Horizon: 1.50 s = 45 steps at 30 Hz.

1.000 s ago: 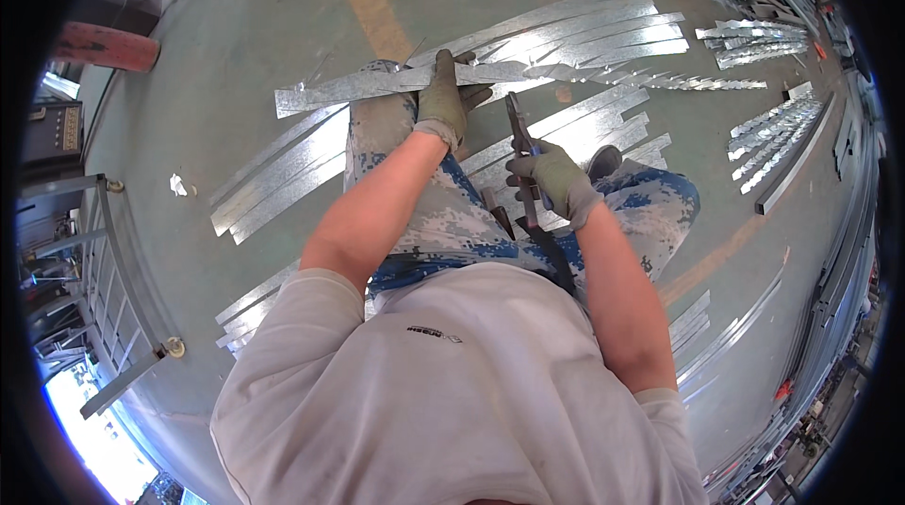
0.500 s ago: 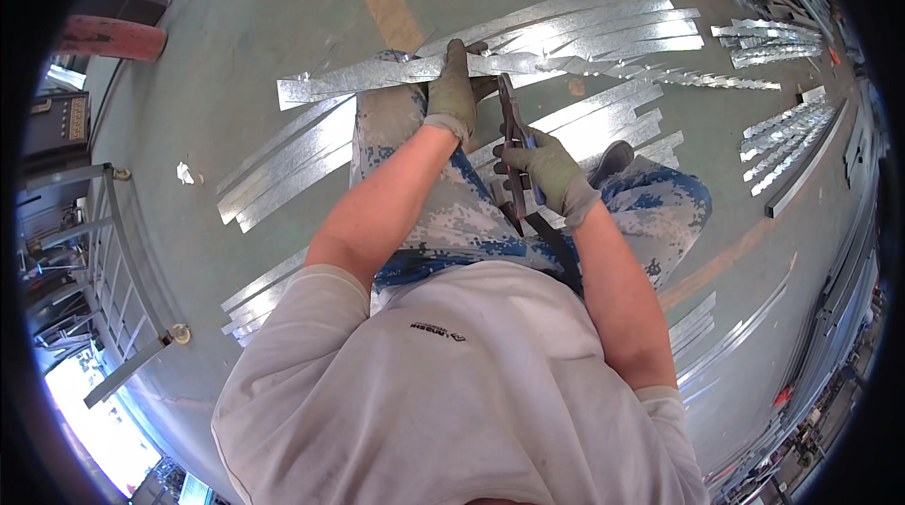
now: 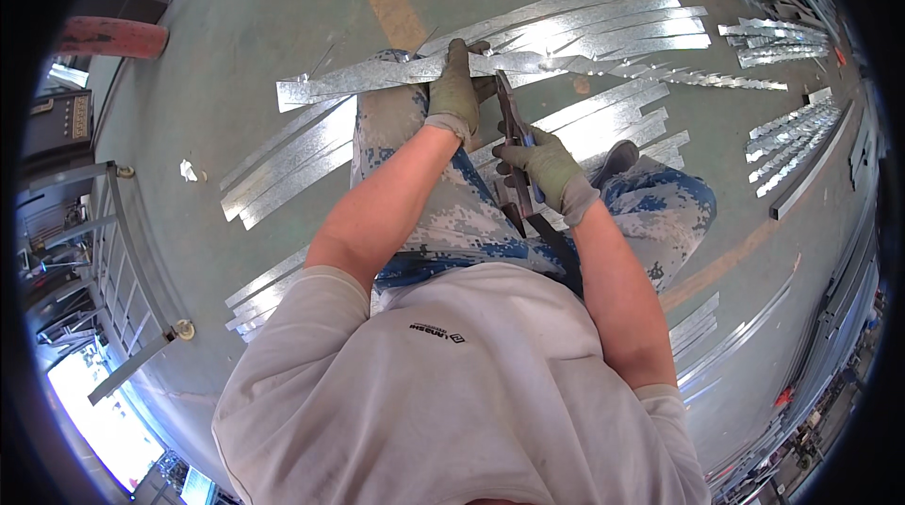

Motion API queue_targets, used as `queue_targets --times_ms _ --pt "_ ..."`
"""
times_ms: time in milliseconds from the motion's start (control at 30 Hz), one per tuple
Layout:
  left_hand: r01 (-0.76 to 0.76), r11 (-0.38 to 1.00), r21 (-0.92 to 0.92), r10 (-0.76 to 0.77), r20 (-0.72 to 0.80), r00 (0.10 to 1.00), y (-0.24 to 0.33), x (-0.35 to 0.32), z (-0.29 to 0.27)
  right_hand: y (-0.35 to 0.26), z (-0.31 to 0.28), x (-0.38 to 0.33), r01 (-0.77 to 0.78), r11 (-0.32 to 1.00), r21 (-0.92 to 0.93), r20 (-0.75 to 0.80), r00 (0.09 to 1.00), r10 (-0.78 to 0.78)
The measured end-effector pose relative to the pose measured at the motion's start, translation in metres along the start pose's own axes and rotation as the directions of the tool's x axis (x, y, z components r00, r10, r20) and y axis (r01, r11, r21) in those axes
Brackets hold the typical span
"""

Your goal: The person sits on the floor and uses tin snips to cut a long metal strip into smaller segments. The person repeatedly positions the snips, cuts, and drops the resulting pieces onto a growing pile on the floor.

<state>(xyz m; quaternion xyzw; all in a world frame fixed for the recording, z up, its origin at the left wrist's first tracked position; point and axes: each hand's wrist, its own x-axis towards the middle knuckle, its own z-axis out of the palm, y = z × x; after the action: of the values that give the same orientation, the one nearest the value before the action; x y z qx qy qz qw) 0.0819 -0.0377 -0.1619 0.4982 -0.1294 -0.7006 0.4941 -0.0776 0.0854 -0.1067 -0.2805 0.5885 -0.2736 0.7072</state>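
Observation:
My gloved left hand [image 3: 455, 90] is closed around a long shiny metal strip [image 3: 339, 81]. The strip lies across my raised knee, flat at its left end and bent into jagged, twisted folds to the right. In my gloved right hand [image 3: 547, 168] are dark metal snips [image 3: 510, 109] with some blue on the handle. Their tip points up at the strip's lower edge, close to my left fingers. Whether the jaws touch the metal is unclear. Flat strips [image 3: 603, 19] lie fanned out beyond, and more strips [image 3: 292, 165] lie under my legs.
Bundles of crimped strips [image 3: 778, 41] and a grey metal bar [image 3: 811, 165] lie on the floor at right. At left stand a wheeled metal frame [image 3: 123, 250] and a red cylinder [image 3: 113, 37]. A white scrap [image 3: 189, 171] lies nearby.
The snips' tip has shifted slightly left and up against the strip. My left hand keeps its hold, almost unmoved. The whole view has turned a little.

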Motion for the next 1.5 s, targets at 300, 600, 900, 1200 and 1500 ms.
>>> queue_targets --times_ms 300,600,900,1200,1500 --pt "0.012 0.998 -0.061 -0.013 -0.029 0.999 0.009 -0.008 0.002 0.011 0.002 -0.015 -0.127 0.918 0.377 0.218 0.975 0.046" --pt "-0.009 1.0 -0.028 0.008 -0.049 0.999 0.003 -0.008 -0.003 -0.006 0.016 -0.016 -0.122 0.988 0.092 0.027 0.992 0.12" --pt "0.027 0.989 -0.145 -0.027 0.004 1.0 0.007 -0.009 -0.001 -0.013 0.032 -0.008 -0.142 0.896 -0.421 -0.242 0.969 0.04" --pt "0.076 0.997 -0.023 -0.075 0.051 0.996 -0.003 0.009 0.0 -0.044 0.052 -0.015 -0.328 0.395 -0.858 -0.394 0.914 -0.098" --pt "-0.013 0.984 0.179 0.006 0.039 0.999 -0.016 0.014 0.01 -0.068 0.064 -0.028 -0.451 0.06 -0.891 -0.452 0.863 -0.226"
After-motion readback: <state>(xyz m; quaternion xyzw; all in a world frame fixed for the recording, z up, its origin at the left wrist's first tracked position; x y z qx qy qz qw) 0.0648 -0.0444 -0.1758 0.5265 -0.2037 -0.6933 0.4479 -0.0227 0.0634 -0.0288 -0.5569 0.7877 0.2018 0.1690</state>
